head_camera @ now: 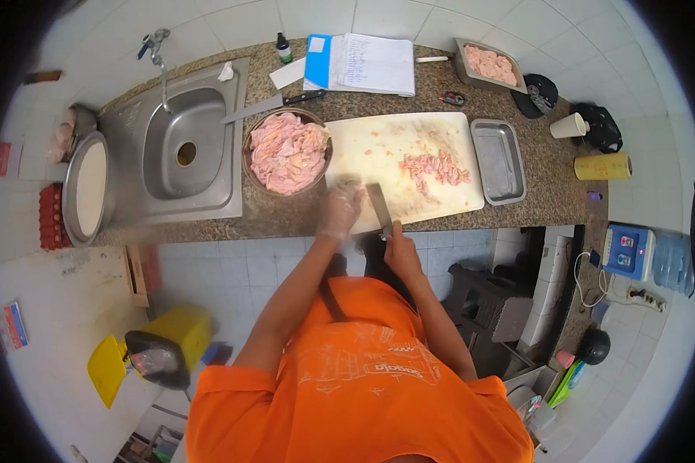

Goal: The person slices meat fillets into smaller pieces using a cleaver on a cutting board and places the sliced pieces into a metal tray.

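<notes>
My left hand (343, 208), in a clear plastic glove, is at the lower left edge of a white cutting board (376, 139); blur hides whether its fingers hold anything. My right hand (402, 254) is bare and closed around the handle of a knife (379, 204) with a broad blade, its tip pointing away from me over the board. Cut strips of raw skin or meat (434, 169) lie on the board's right half, with small scraps farther left. A round bowl heaped with pale pink raw chicken skin or meat (289, 151) stands against the board's left side.
Left of the bowl is a steel sink (188, 144), with a second knife (255, 109) reaching over its rim. An empty metal tray (501, 162) stands right of the board. Behind are an open notebook (376, 63), a box cutter (453, 99) and a metal pan of raw meat (491, 65).
</notes>
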The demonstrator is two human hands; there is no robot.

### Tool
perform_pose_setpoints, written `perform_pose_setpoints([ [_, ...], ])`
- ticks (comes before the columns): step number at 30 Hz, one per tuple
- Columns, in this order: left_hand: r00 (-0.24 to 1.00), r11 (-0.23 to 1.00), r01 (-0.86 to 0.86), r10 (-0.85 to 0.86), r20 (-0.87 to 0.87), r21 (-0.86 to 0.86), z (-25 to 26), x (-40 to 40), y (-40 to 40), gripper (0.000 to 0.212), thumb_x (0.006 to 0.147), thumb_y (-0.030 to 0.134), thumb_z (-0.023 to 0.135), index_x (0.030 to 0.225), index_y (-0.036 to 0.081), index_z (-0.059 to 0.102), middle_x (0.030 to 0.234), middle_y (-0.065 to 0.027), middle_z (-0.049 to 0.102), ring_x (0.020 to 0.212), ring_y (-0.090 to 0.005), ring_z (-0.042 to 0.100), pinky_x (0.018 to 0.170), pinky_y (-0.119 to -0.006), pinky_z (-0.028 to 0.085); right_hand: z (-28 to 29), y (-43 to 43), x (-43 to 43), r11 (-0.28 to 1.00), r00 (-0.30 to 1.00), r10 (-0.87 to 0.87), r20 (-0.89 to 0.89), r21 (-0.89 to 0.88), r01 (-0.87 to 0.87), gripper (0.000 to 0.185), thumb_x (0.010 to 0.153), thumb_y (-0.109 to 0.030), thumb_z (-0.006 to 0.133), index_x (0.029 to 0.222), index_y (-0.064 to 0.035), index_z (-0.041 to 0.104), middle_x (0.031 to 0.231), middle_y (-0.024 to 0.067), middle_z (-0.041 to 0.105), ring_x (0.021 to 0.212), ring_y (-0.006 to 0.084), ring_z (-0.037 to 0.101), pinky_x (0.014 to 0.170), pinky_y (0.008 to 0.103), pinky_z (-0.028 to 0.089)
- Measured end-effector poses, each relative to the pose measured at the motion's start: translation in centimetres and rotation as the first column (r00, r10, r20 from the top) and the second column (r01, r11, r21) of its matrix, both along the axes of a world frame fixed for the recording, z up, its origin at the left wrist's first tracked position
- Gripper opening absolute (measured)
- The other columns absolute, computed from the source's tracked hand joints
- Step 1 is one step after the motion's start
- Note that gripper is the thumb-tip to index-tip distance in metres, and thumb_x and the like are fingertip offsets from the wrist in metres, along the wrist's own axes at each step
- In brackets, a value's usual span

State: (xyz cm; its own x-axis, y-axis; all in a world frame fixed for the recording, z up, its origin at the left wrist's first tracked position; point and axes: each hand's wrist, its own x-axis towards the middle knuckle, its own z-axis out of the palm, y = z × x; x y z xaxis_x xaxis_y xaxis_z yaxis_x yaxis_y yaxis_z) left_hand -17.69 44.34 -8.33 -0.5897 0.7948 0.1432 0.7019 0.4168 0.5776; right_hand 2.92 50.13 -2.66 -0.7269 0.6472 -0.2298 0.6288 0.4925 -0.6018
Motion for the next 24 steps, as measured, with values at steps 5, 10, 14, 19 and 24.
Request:
perform_pose_setpoints([
  [5, 0.999, 0.993, 0.041, -0.037, 0.032, -0.114, 3.9, 0.7, 1.0, 0.019, 0.091, 0.022, 0.056, 0.096, 0.008, 0.068, 0.089, -0.02, 0.068, 0.085, -0.0373, 0.065, 0.079, -0.048, 0.052, -2.1, 10.7, 0.0, 0.952, 0.962, -0.27, -0.025, 0.14, 0.271, 0.041, 0.096, -0.012, 0.051, 0.133, 0.0022, 0.04, 0.08, 0.0347, 0.063, 0.079, 0.0553, 0.062, 0.066, 0.0598, 0.049],
  [10, 0.998, 0.998, 0.032, -0.035, -0.053, -0.057, 0.8, 2.0, 3.3, 0.015, 0.086, 0.014, 0.056, 0.091, 0.004, 0.066, 0.086, -0.0201, 0.066, 0.084, -0.0379, 0.065, 0.079, -0.048, 0.053, 0.8, 13.6, 2.0, 0.935, 0.944, -0.306, -0.124, 0.145, 0.323, 0.032, 0.096, -0.01, 0.051, 0.127, -0.0011, 0.044, 0.079, 0.0338, 0.063, 0.08, 0.0565, 0.06, 0.065, 0.0587, 0.047],
  [14, 0.995, 0.997, 0.053, -0.047, 0.089, -0.06, -4.6, 5.1, 11.2, 0.018, 0.079, 0.005, 0.053, 0.093, 0.002, 0.064, 0.085, -0.02, 0.066, 0.081, -0.0377, 0.066, 0.078, -0.05, 0.052, 1.3, 10.2, 4.9, 0.891, 0.872, -0.424, -0.243, 0.061, 0.45, 0.025, 0.095, -0.009, 0.051, 0.119, -0.0008, 0.05, 0.091, 0.0328, 0.065, 0.09, 0.0511, 0.063, 0.073, 0.053, 0.05],
  [19, 0.99, 0.944, 0.08, -0.112, 0.082, 0.32, -5.5, 7.9, 22.1, 0.013, 0.081, 0.017, 0.062, 0.078, 0.005, 0.064, 0.078, -0.0182, 0.066, 0.078, -0.0367, 0.066, 0.067, -0.05, 0.05, -0.2, 6.8, 5.5, 0.878, 0.862, -0.477, -0.174, -0.136, 0.458, 0.032, 0.097, -0.01, 0.051, 0.127, 0.0021, 0.049, 0.094, 0.0298, 0.067, 0.091, 0.0483, 0.065, 0.076, 0.0487, 0.051],
  [24, 0.907, 0.931, 0.365, -0.351, 0.233, -0.017, 9.0, 8.5, 20.3, 0.019, 0.088, 0.01, 0.057, 0.097, 0.006, 0.073, 0.095, -0.0165, 0.072, 0.087, -0.0334, 0.069, 0.081, -0.043, 0.054, -0.6, 6.8, 6.7, 0.94, 0.934, -0.34, -0.106, -0.015, 0.341, 0.033, 0.098, -0.012, 0.054, 0.129, -0.0017, 0.05, 0.088, 0.0321, 0.065, 0.084, 0.052, 0.063, 0.069, 0.0573, 0.047],
])
